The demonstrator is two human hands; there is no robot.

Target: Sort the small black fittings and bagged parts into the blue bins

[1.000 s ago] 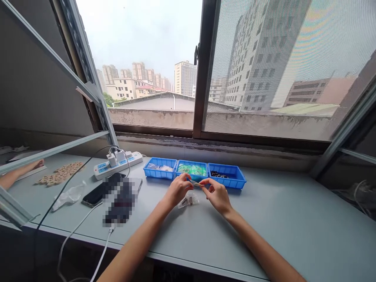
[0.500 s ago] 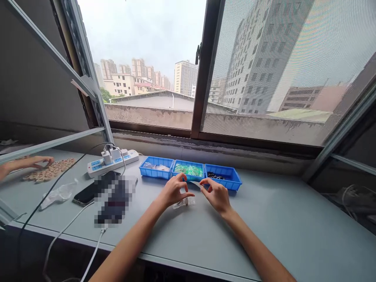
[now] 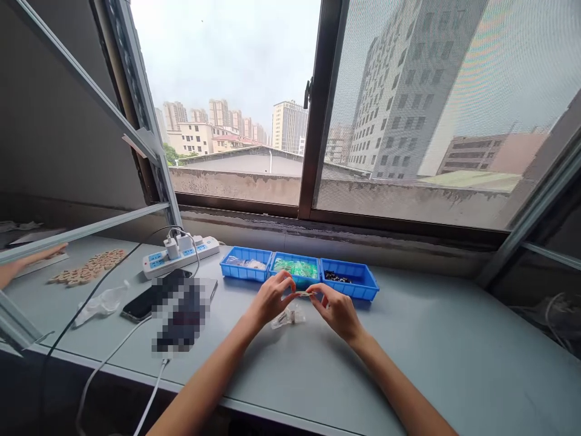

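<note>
My left hand (image 3: 271,298) and my right hand (image 3: 336,312) meet just in front of the blue bins, thumbs and fingers pinched. Between their fingertips stretches a thin pale strip (image 3: 303,293), slightly greenish and seen edge-on; its exact kind is too small to make out. Below them on the table lies a small clear plastic bag (image 3: 289,317) with small items inside. The middle blue bin (image 3: 296,278), closest to my fingers, contains green packets. Clear packets fill part of the left blue bin (image 3: 245,274), while small black pieces lie in the right blue bin (image 3: 358,289).
A white power strip (image 3: 181,257) with plugs, a black phone (image 3: 136,304), cables and a crumpled clear bag (image 3: 100,303) occupy the left side. Farther left, another person's hand (image 3: 43,255) is near several small wooden pieces (image 3: 88,267). Metal frame bars cross both sides.
My left fingers have closed from a wide gap onto the strip, which both hands now hold. The other person's hand has moved away from the wooden pieces. The view has shifted slightly.
</note>
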